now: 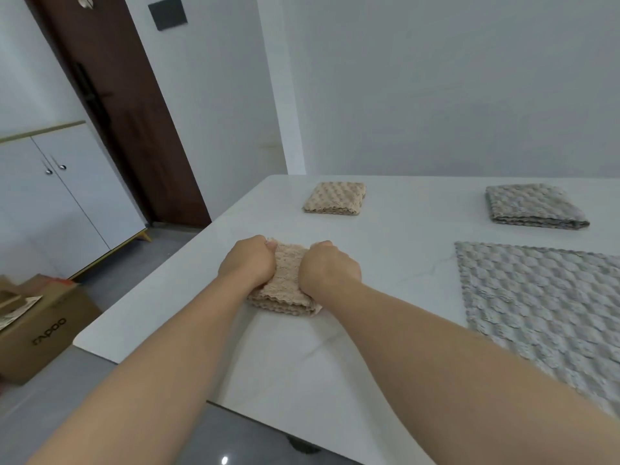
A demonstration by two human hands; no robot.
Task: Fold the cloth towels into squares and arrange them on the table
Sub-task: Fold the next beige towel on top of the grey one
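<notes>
Fingertips first: mostly out of sight, tucked down behind the knuckles on both hands, so how deep they dig into the cloth is anyone's guess. The spread grey towel (543,303) at 3 o'clock runs off the frame's right edge, and the cardboard box (40,330) down at 8 o'clock is cut by the left edge. Now the grip: left hand (250,263) and right hand (327,270) are both curled tight, fingers bunched together, clamping the folded beige towel (285,285) from either side. It sits squeezed between the two fists on the white table (402,229), its layered near edge poking out towards 6 o'clock. Up at 1 o'clock lies a second beige square (335,198), and at 2 o'clock a folded grey square (533,206), both well apart from the hands
</notes>
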